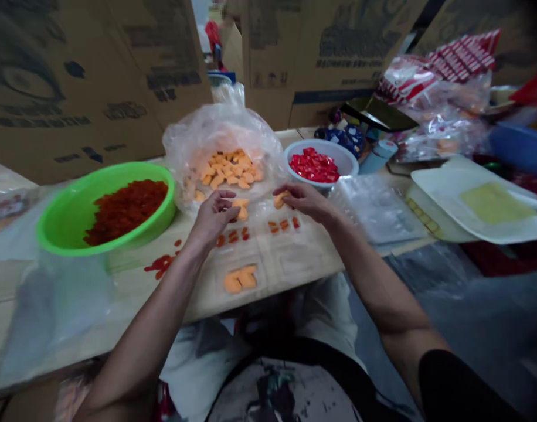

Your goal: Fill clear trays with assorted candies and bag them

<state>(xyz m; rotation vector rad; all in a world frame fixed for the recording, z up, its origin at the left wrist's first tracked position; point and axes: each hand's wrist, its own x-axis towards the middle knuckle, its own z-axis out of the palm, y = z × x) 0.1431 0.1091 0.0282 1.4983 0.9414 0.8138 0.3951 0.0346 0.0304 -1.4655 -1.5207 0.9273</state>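
My left hand curls its fingers around orange candy pieces above a clear plastic tray on the wooden board. My right hand pinches another orange piece at the tray's far edge. Small red pieces lie in the tray's pockets, and orange pieces sit in a nearer pocket. Just behind my hands, a clear bag of orange candies lies open.
A green bowl of dark red candies stands at the left. A white bowl of bright red candies is behind my right hand. Stacked clear trays, a white tray and bagged goods are at right. Cardboard boxes stand behind.
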